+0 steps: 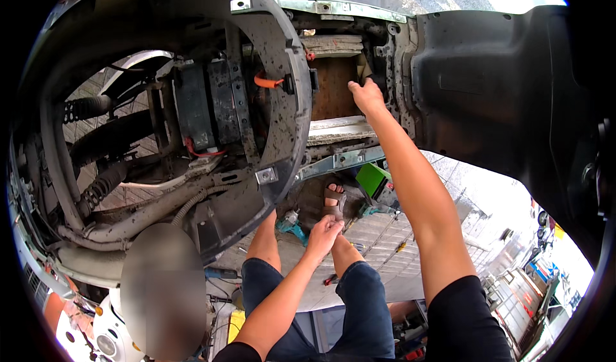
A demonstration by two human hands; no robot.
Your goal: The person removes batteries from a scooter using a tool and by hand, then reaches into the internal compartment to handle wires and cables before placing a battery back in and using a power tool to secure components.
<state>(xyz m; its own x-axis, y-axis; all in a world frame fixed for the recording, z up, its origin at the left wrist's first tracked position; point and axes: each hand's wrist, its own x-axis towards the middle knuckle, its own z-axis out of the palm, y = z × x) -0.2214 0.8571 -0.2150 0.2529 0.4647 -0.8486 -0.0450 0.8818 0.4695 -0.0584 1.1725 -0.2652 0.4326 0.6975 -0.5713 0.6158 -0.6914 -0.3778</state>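
My right hand [368,95] reaches into a rectangular compartment in the floor of a dirty vehicle body. Its fingers are at the compartment's right side, by a piece of tan sheet [364,68]; some fingertips are hidden, so a grip cannot be told. A brown, stained panel [332,85] forms the compartment's bottom. Worn grey padding [332,45] lines its far side, and a whitish padding strip [339,128] lies along the near side. Over my knee, my left hand [326,234] is held with curled fingers and nothing visible in it.
Left of the compartment, a round-edged opening [301,102] shows an orange cable [267,80], dark battery-like blocks [195,107] and coil springs [103,189]. A black panel [481,83] rises at right. Teal power tools [291,225] and a green box [371,178] are on the paving.
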